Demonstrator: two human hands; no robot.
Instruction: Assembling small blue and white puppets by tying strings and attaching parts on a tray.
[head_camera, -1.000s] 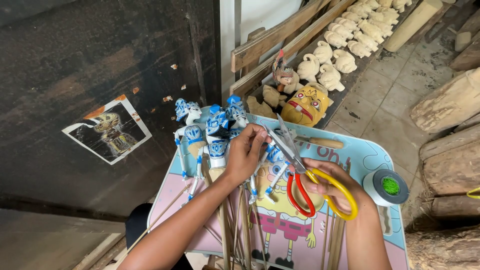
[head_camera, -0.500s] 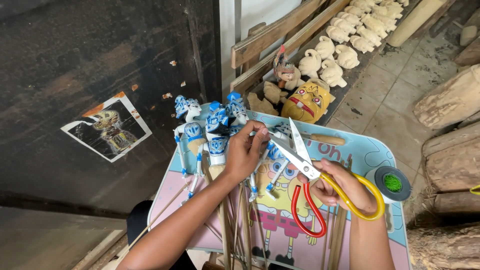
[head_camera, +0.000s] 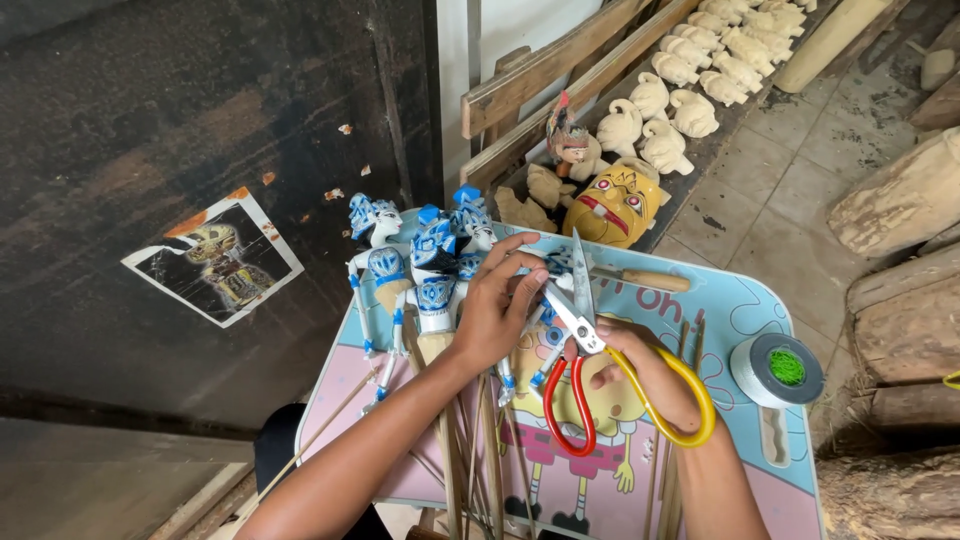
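I'm at the trimming step: left hand (head_camera: 492, 318) clamps the puppets (head_camera: 432, 270) mid-table, right hand (head_camera: 640, 375) grips open scissors (head_camera: 580, 330); next, blades must meet the spot

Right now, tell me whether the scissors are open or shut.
Open: the scissors in the right hand show two blades spread in a V.

Small folding table (head_camera: 760, 300) with pink and light-blue cartoon-print top. On it: bunch of blue-and-white rod puppets (head_camera: 425, 270) at the far left, their thin sticks (head_camera: 470, 440) running toward the near edge, a wooden-handled tool (head_camera: 645, 280) at the far side, grey tape roll (head_camera: 778, 368) with green core at right.
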